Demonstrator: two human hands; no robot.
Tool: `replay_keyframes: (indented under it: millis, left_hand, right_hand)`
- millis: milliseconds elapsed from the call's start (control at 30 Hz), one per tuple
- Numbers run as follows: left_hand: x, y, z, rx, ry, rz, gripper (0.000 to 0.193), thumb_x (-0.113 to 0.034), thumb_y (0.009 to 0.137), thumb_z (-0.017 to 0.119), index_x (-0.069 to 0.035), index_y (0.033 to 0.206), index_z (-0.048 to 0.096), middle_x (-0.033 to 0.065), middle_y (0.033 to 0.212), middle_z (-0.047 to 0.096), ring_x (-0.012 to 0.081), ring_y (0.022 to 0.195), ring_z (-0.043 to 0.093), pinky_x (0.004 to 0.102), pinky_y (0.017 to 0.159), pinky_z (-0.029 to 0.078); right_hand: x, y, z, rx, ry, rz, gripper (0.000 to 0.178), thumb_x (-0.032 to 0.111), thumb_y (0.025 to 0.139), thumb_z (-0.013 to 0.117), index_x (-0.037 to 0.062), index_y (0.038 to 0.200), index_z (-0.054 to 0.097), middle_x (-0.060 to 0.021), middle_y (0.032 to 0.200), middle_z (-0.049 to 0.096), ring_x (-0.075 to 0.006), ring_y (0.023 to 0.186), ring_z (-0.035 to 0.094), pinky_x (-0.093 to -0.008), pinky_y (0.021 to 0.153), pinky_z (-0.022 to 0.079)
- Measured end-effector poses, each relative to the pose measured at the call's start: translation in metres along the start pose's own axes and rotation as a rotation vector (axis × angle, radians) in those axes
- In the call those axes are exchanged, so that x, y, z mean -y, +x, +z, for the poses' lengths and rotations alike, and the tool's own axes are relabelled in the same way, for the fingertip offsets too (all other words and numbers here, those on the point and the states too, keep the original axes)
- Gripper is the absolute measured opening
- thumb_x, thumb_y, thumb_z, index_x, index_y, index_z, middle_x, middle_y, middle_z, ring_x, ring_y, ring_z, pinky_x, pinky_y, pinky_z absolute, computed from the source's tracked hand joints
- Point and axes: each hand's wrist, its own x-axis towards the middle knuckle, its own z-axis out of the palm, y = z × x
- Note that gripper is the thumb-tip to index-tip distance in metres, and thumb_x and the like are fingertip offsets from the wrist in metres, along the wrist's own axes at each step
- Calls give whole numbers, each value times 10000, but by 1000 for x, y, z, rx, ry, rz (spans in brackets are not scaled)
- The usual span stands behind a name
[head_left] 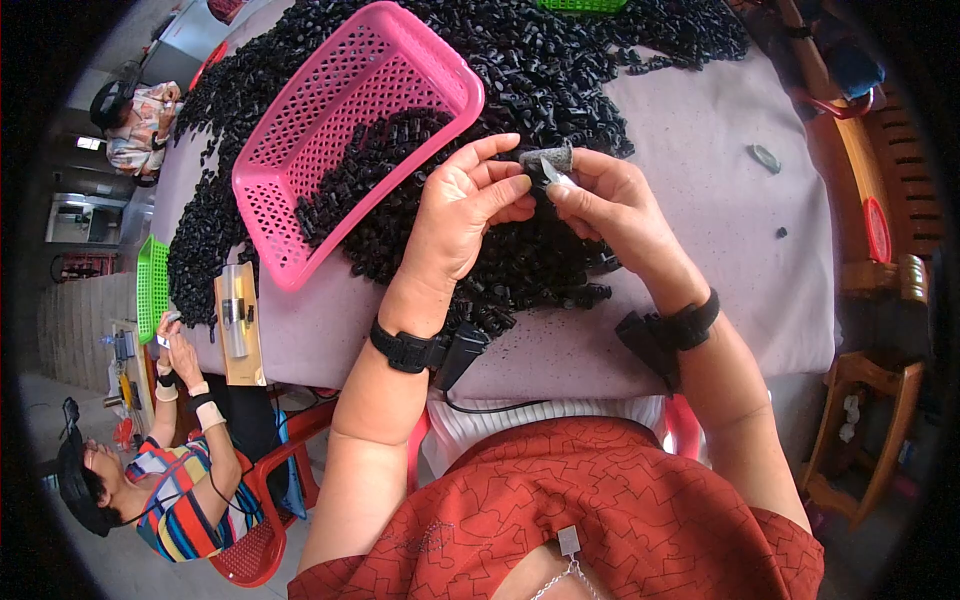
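Above the heap of small black plastic parts (500, 270), my two hands meet fingertip to fingertip. My left hand (455, 215) pinches a small black part (536, 182) between thumb and fingers, its index finger lifted away. Held between thumb and index finger of my right hand (625, 210) is a pale, pointed blade-like piece (552, 172), its tip against or close to the black part. A grey speckled sleeve (545, 158) covers the right index fingertip. The fingers partly hide the black part, so its exact shape cannot be made out.
A pink perforated basket (262, 240), tilted and partly filled with black parts, lies on the heap to the left. A clear tube on a cardboard piece (250, 350) is nearer. A pale oval item (764, 158) lies right. Another person (190, 470) sits at lower left.
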Motion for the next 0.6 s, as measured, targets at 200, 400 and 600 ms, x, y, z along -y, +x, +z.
replay_keyframes:
  millis: [200,400,600]
  left_hand:
    - [1,2,-14,21,-167,-39,336,-71,905,628,6,1222,546,66,927,656,123,738,658,262,683,585]
    - [1,1,-9,-11,-247,-88,307,-94,910,629,-9,1198,569,52,914,662,111,745,652,243,694,572]
    - [5,1,-11,95,-228,-64,300,-105,937,586,-15,1222,562,71,1010,663,131,868,659,263,736,569]
  right_hand:
    - [2,0,4,-6,20,-36,280,160,889,667,31,1130,604,45,777,580,-12,647,494,-166,520,378]
    - [0,-1,6,24,-89,-85,386,183,869,695,42,1207,570,40,806,592,-18,675,505,-172,536,391]
    - [-1,-3,6,79,-150,-102,531,208,865,703,61,1337,509,42,796,574,-28,668,488,-188,546,386]
